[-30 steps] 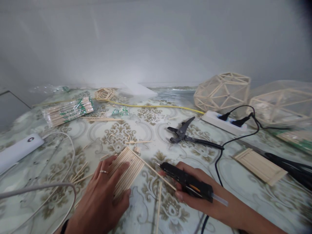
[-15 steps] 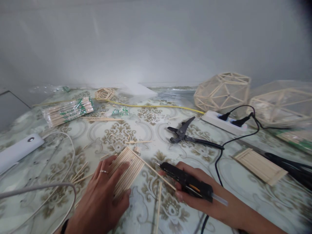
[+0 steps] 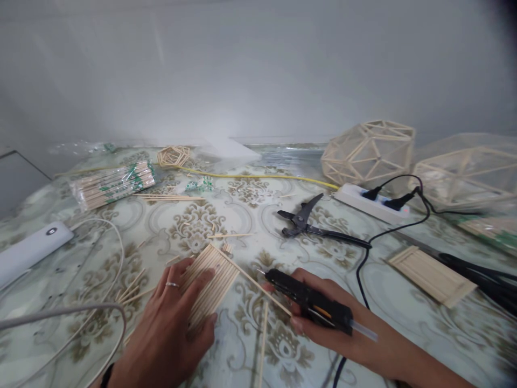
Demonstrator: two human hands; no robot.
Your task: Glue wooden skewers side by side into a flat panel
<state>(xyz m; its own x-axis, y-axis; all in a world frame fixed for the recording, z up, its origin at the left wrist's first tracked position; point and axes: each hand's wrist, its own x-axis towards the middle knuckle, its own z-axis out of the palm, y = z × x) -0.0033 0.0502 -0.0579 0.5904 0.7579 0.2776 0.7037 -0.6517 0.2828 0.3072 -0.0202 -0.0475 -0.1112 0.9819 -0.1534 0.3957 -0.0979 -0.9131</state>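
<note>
My left hand [image 3: 167,328] lies flat with fingers spread on a small panel of glued wooden sticks [image 3: 212,280], pressing it onto the patterned table [image 3: 242,205]. A ring shows on one finger. My right hand [image 3: 323,318] grips a black hot glue gun [image 3: 309,300], its nozzle pointing left toward a long thin stick [image 3: 258,288] that runs along the panel's right edge. A clear glue stick pokes out of the gun's back end.
Black cutters [image 3: 315,225] and a white power strip [image 3: 371,203] with black cords lie beyond the gun. Stick-built polyhedra [image 3: 369,151] stand back right, a finished panel [image 3: 432,275] at right, a packet of sticks [image 3: 113,185] back left, a white device [image 3: 28,250] and grey cable at left.
</note>
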